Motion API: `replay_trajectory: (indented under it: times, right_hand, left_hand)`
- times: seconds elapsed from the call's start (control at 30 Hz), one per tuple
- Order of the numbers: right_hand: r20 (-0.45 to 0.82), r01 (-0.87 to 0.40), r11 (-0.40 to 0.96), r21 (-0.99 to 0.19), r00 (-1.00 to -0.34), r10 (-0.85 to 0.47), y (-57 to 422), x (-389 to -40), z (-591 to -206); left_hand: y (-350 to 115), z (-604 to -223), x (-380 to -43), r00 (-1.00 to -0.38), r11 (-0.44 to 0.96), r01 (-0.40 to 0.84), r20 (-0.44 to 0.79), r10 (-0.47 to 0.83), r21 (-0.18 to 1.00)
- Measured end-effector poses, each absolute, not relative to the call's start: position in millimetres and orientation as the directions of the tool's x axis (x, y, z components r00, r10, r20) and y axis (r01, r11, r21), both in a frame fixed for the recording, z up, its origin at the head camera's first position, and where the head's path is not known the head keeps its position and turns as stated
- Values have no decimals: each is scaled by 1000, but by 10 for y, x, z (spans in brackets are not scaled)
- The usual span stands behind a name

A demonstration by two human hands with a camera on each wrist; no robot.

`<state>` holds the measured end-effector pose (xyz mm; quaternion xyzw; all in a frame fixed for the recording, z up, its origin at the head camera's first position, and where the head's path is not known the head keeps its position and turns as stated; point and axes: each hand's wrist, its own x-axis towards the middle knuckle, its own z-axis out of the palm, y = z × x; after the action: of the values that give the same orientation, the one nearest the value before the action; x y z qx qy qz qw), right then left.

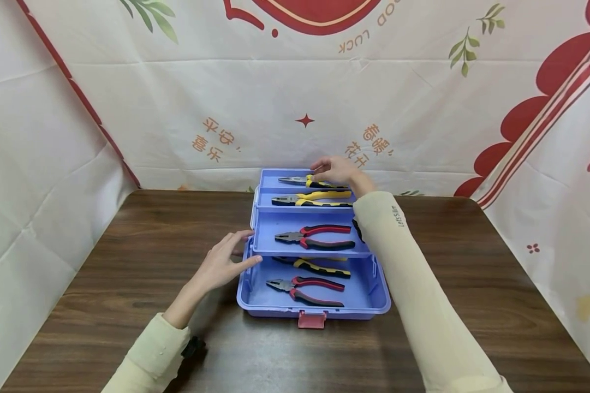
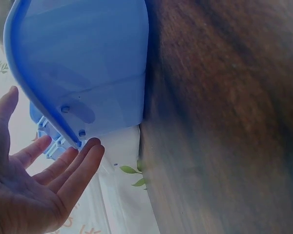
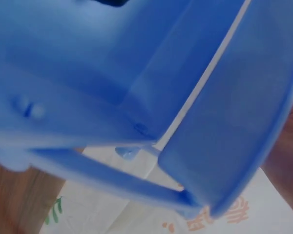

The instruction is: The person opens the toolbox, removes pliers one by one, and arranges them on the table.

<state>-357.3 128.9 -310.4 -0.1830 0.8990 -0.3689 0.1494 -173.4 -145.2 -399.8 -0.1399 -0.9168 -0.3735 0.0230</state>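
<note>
A blue toolbox (image 1: 314,312) stands unfolded, its trays stepped up behind the base. My left hand (image 1: 223,259) is at its left side, fingers spread, fingertips by the rim; the left wrist view shows them by the box's side wall (image 2: 88,63). My right hand (image 1: 336,169) reaches over the rear tray (image 1: 270,174), fingers bent beside needle-nose pliers (image 1: 295,179) with yellow-black handles. Whether it grips them or the tray's rim is hidden. Yellow-black combination pliers (image 1: 285,200) lie in the tray in front. Red-black pliers (image 1: 288,237) lie in the front tray.
In the base lie another pair of red-black pliers (image 1: 281,284) and partly covered yellow-black pliers (image 1: 321,268). A red latch (image 1: 311,320) hangs at the front. The brown wooden table (image 1: 142,245) meets a printed cloth backdrop (image 1: 275,93) behind the box.
</note>
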Motion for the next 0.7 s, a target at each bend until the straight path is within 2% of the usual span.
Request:
replay_trajectory:
  times: [0.43, 0.7]
  right_hand:
    - [-106, -252, 720, -647, -905, -412, 1192, -3556, -3177]
    - [-110, -323, 760, -564, -883, -457, 1136, -3558, -3138]
  left_hand:
    - [-1440, -3996, -1723, -961, 681, 271, 148, 235, 680]
    - [-1431, -4005, -1716, -963, 676, 262, 142, 228, 688]
